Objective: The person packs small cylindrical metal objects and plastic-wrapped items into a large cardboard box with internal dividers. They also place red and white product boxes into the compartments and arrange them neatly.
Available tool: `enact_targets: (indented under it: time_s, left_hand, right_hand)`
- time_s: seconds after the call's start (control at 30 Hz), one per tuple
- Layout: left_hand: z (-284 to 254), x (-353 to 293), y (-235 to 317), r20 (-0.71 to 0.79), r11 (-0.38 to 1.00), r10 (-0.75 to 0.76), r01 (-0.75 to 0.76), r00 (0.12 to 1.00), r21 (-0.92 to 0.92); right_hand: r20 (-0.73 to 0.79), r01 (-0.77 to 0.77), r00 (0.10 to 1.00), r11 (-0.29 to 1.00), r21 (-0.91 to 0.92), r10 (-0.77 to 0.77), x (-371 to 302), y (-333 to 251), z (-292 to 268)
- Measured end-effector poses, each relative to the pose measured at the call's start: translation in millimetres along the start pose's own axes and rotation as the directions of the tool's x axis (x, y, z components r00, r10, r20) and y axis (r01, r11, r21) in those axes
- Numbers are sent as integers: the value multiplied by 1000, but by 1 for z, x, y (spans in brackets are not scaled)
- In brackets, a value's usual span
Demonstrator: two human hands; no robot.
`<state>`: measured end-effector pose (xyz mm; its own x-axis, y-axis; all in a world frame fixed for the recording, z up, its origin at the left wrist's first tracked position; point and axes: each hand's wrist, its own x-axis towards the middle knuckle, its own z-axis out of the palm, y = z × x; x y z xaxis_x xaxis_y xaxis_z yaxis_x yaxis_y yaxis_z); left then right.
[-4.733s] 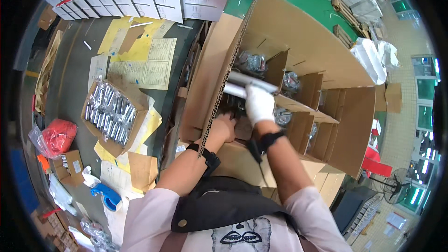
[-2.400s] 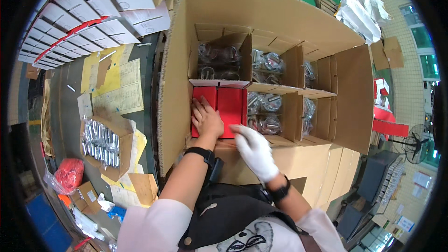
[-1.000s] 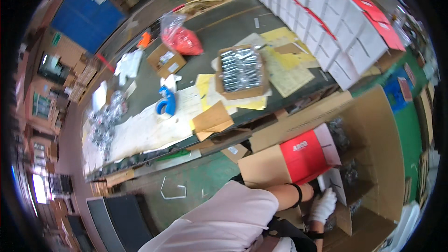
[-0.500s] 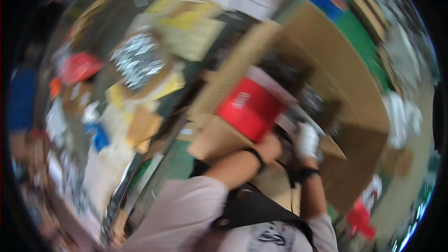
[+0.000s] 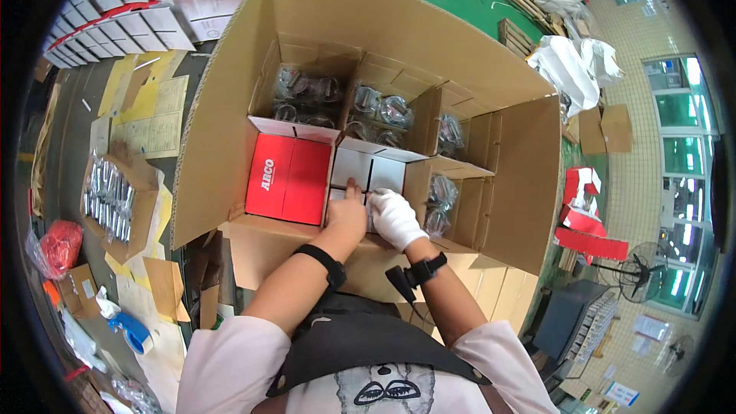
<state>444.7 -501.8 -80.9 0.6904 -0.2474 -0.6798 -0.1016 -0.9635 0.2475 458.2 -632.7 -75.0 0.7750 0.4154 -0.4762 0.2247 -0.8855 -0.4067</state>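
Note:
A white box (image 5: 352, 162) with seams across its top sits in the front middle compartment of a large open carton (image 5: 230, 107). My bare left hand (image 5: 349, 216) lies over its near left part, with at least one finger stretched forward on the white top. In a white glove, my right hand (image 5: 395, 218) has its fingers bent at the box's near right part; its fingertips are partly hidden. Left of them, a red box (image 5: 287, 179) fills the front left compartment. Clear-wrapped shiny round parts (image 5: 383, 107) lie in the other compartments.
Cardboard dividers (image 5: 425, 119) split the carton, and its tall flaps stand up around it. On the left bench is a small carton of metal parts (image 5: 111, 199), beside a red plastic bag (image 5: 61, 249) and a blue tape roll (image 5: 132, 332). Torn red packaging (image 5: 586, 218) lies at right.
My view has turned and steadied, so the carton now shows more squarely and sharply. Both hands now lie close together over the white box, right of the red box.

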Motion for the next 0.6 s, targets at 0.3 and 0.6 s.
enact_targets:
  time_s: [0.3, 0.6]
  left_hand:
    - [-1, 5, -12, 54, 998, -17, 14, 998, 64]
    - [21, 31, -13, -45, 220, -57, -31, 997, -975]
  right_hand:
    - [-432, -295, 895, 875, -384, 112, -57, -27, -35]
    - [-305, -142, 889, 838, 526, 342, 16, 1, 33]
